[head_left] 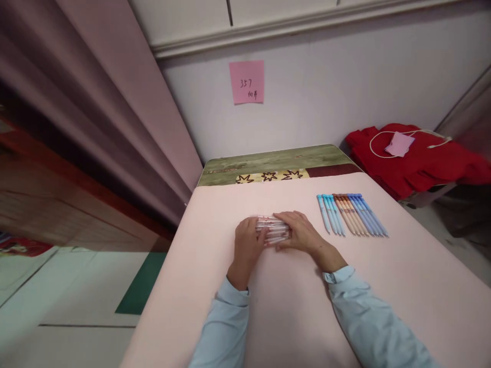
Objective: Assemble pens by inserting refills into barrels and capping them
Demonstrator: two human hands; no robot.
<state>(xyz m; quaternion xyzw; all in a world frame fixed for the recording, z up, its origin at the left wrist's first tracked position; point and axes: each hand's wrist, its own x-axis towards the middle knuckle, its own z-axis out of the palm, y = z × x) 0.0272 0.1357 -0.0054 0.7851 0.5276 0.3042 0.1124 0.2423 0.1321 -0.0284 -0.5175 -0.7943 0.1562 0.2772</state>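
Several whitish pens with reddish marks (273,230) lie side by side as a bundle near the middle of the table, pointing left and right. My left hand (247,244) is closed round their left ends, thumb on the near side. Round the right ends my right hand (301,234) is closed, fingers on the far side and thumb nearer me. Both hands hide the pens' ends. To the right lies a row of pens sorted by colour: light blue pens (333,214), brown-topped pens (350,214) and darker blue pens (368,214).
A pale pink cover (215,214) lies over the table, with a green patterned strip (268,158) at its far edge. Red cloth (418,158) with a white cable (383,133) is at the right. A pink note (247,82) sticks to the wall; a curtain (115,92) hangs left.
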